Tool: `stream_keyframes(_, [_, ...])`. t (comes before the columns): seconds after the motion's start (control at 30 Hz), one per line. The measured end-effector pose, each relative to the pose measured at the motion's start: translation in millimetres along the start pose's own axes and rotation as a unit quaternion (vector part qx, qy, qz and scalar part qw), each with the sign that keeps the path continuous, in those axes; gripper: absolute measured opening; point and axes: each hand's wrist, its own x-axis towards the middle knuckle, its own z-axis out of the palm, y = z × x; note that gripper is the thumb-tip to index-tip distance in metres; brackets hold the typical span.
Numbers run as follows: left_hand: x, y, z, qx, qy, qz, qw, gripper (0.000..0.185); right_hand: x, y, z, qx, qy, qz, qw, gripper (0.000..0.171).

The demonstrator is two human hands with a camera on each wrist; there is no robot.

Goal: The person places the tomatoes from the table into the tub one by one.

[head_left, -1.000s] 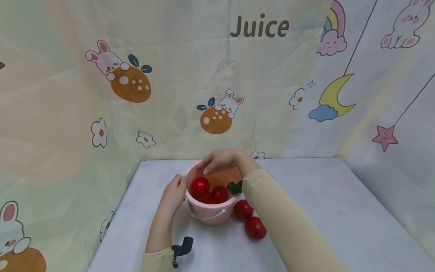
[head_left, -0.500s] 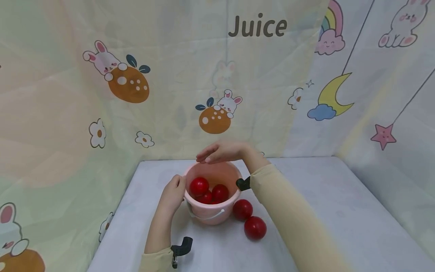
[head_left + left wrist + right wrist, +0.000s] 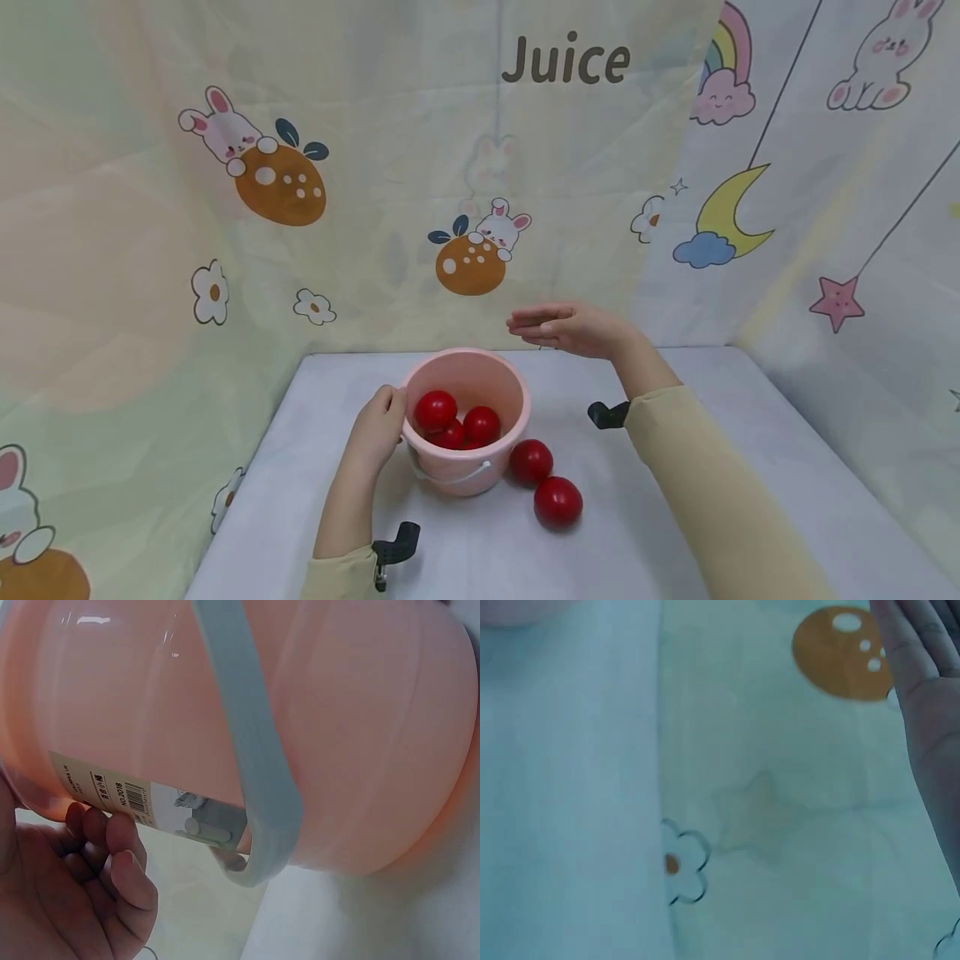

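Note:
A pink bucket (image 3: 457, 467) stands on the table with several red balls (image 3: 436, 411) inside, some partly hidden by others. At its left side my left hand (image 3: 381, 425) grips the rim with curled fingers. The left wrist view shows that hand (image 3: 82, 885) by the bucket wall (image 3: 150, 690), near a paper label (image 3: 135, 799) and the pale handle (image 3: 259, 750). My right hand (image 3: 570, 329) is raised behind and right of the bucket, fingers straight, holding nothing. In the right wrist view its palm (image 3: 937, 720) shows at the right edge.
Two more red balls, one (image 3: 531, 462) close beside the bucket and another (image 3: 558, 502) nearer me, lie on the white tabletop (image 3: 675, 467). A printed cloth (image 3: 375, 208) hangs behind the table's back edge and along both sides.
My right hand has lifted out of the bucket and moved right, away from it. The left hand keeps its grip on the rim, and the balls stay in place.

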Motion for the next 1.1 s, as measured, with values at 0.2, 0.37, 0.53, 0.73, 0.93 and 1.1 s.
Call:
stream_keyframes(0.2, [0.4,-0.4,0.5,0.004,0.0,-0.004,1.0,0.038,-26,57,-6,-0.009,-0.001,0.027,1.0,0.043])
stream_keyframes(0.37, [0.1,-1.3,1.0,0.002,0.0,-0.001,1.0,0.04,-39,102,9,-0.093,-0.016,0.084,0.992,0.051])
stream_keyframes(0.53, [-2.4,0.6,1.6,-0.005,0.005,0.003,1.0,0.039,-43,127,27,-0.114,-0.023,0.105,0.988,0.057])
stream_keyframes(0.73, [-4.4,2.4,1.2,-0.008,0.007,0.006,0.9999,0.039,-46,144,37,-0.131,-0.02,0.122,0.984,0.062])
stream_keyframes(0.93, [-5.7,3.4,1.0,-0.008,0.004,0.001,1.0,0.041,-48,155,43,-0.129,-0.009,0.133,0.983,0.064])
stream_keyframes(1.1, [-4.0,2.4,1.1,-0.004,0.004,0.0,1.0,0.042,-47,155,47,-0.144,-0.008,0.129,0.981,0.064])
